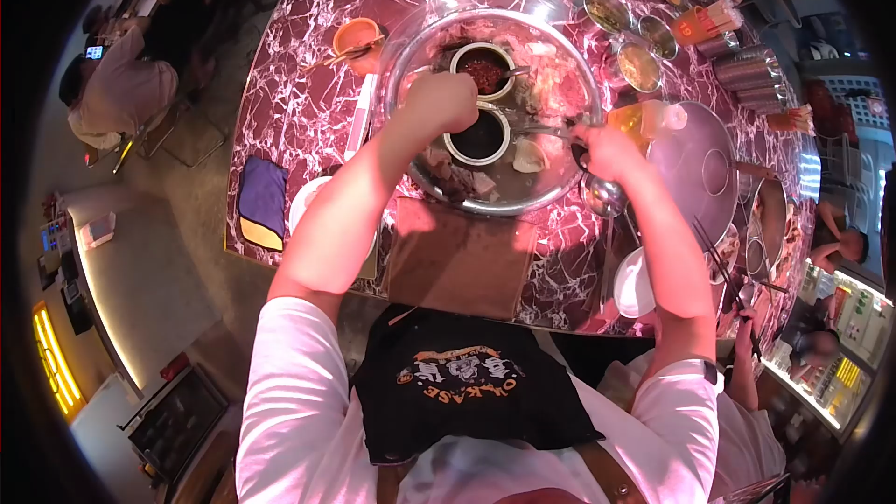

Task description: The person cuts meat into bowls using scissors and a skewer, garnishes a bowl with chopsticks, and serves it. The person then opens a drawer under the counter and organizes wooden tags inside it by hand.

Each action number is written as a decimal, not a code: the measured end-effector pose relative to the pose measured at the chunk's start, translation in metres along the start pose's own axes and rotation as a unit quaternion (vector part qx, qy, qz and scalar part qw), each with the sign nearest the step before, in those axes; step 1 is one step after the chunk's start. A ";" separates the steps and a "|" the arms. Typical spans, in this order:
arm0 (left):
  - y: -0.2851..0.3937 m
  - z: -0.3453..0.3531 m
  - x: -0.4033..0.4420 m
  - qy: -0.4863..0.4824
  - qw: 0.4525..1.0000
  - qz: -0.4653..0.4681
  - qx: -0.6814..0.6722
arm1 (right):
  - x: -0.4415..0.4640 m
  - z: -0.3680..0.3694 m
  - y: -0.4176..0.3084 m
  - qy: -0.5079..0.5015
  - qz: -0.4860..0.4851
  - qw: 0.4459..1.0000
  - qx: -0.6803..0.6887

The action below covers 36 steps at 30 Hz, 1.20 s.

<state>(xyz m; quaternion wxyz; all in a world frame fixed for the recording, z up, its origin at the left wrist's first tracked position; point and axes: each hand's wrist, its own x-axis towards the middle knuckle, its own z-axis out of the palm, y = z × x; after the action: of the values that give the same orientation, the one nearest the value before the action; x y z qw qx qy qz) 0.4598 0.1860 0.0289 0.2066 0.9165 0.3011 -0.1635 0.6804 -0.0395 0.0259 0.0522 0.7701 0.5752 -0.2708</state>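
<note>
One marbled tabletop [299, 0] carried a wide, clear basin [499, 209], and inside it stood a far bowl [481, 45] and a near bowl [478, 162], both with dark contents, among pale food pieces [529, 157]. The left hand [442, 103] was curled beside the bowls; whether it pinched anything could not be told. The right hand [611, 153] was wrapped round a metal utensil [551, 131] that pointed toward the near bowl. Slow, level strokes seemed best, with the utensil kept off the bowls' rims so that neither would tip.

Around the basin, a broad grey disc [691, 168] lay to the right, a folded cloth [262, 191] well to the left, and an orange cup [357, 35] near the far left. A small metal bowl [602, 196] sat close by the right hand, probably the likeliest obstacle, since a dropped wrist could knock it.
</note>
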 end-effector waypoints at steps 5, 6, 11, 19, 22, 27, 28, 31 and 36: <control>-0.009 0.023 -0.026 0.083 0.988 -0.025 -0.130 | -0.030 0.042 -0.012 0.070 0.072 0.981 0.168; -0.007 0.025 -0.032 0.083 0.986 -0.047 -0.140 | -0.036 0.047 -0.020 0.079 0.092 0.973 0.198; -0.002 0.047 -0.030 0.032 0.982 -0.102 -0.155 | -0.036 0.092 -0.008 0.107 0.125 0.939 0.303; 0.027 0.012 -0.017 0.028 0.996 -0.066 -0.054 | -0.027 0.036 -0.031 0.019 0.167 0.964 0.209; 0.034 0.009 0.000 0.015 0.998 -0.052 -0.023 | -0.017 0.036 -0.029 0.032 0.131 0.976 0.172; 0.037 0.022 0.014 0.014 0.994 -0.083 -0.068 | -0.019 0.055 -0.021 0.056 0.118 0.970 0.204; 0.037 0.027 0.011 0.018 0.991 -0.100 -0.088 | -0.023 0.059 -0.021 0.069 0.113 0.969 0.210; 0.030 0.059 0.004 0.070 0.974 -0.117 -0.183 | -0.036 0.069 -0.024 0.120 0.095 0.963 0.222; 0.031 0.119 -0.016 0.196 0.919 -0.074 -0.334 | -0.068 0.073 -0.026 0.184 0.092 0.960 0.188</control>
<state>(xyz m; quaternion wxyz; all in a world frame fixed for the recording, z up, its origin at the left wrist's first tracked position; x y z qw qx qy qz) 0.4458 0.0989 -0.0579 0.4246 0.7830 0.4399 0.1142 0.6176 -0.1183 0.0023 -0.1755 0.8521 0.4404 -0.2216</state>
